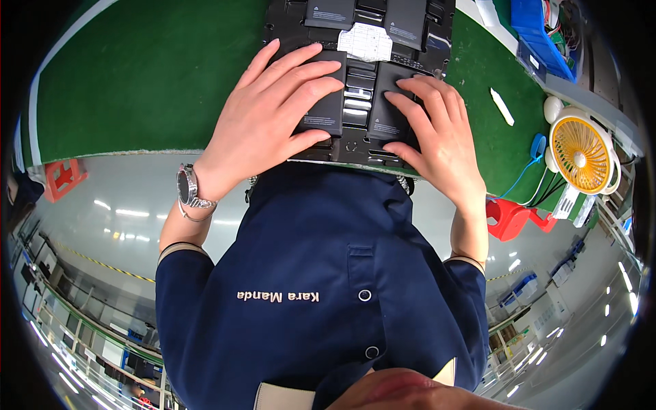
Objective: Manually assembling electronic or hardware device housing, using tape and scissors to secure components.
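Observation:
A black plastic tray (352, 134) lies at the near edge of the green bench, holding several flat black rectangular packs in its recesses. My left hand (277, 102) rests with spread fingers over the near-left pack (326, 113). Over the near-right pack (389, 109) lies my right hand (441, 123), its fingers apart and slightly bent. Neither hand is wrapped round a pack. Two more packs, far-left (330, 12) and far-right (406, 20), sit beyond them. Between the packs, a white printed paper label (365, 42) lies on the tray.
On the green bench mat (137, 89), a white pen-like stick (502, 106) lies right of the tray. A small white fan with a yellow grille (581, 154) stands at the right edge, beside a blue strap with a cord (538, 147). Blue bins (543, 37) are at the far right.

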Demonstrator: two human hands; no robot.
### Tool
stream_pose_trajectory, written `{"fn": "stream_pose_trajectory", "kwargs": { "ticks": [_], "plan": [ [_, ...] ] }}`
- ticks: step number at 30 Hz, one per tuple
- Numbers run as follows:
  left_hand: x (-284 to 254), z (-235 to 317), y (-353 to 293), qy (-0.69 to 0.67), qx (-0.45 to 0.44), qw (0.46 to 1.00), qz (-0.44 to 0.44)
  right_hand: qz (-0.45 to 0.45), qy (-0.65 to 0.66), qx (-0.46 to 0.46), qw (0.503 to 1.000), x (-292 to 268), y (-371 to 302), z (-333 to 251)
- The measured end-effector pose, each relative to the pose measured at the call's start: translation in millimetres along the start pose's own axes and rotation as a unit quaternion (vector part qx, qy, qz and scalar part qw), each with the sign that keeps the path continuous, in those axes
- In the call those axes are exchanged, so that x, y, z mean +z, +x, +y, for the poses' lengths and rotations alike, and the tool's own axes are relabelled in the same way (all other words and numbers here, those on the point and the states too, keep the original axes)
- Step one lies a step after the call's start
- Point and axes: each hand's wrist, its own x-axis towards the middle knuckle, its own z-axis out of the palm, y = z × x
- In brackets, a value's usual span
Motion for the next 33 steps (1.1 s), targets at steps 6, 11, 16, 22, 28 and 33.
{"fn": "stream_pose_trajectory", "kwargs": {
  "ticks": [6,11,16,22,28,33],
  "plan": [
    [-5,1,1,0.043,0.007,0.999,-0.018,-0.002,-0.064,-0.02,0.998,-5,5,-4],
    [-9,8,5,0.063,0.002,0.997,-0.032,0.068,-0.1,-0.123,0.985,-7,8,-1],
    [-6,18,1,-0.413,-0.137,0.899,-0.038,0.261,-0.196,-0.142,0.934,-15,10,11],
    [11,48,34,-0.727,-0.295,0.62,0.025,0.331,-0.152,-0.25,0.897,0,10,-31],
    [10,50,37,-0.645,-0.204,0.727,0.118,0.268,0.447,0.091,0.848,-1,14,-20],
    [22,51,38,-0.531,-0.202,0.806,0.163,0.182,0.574,0.139,0.787,4,21,-29]
  ]
}}
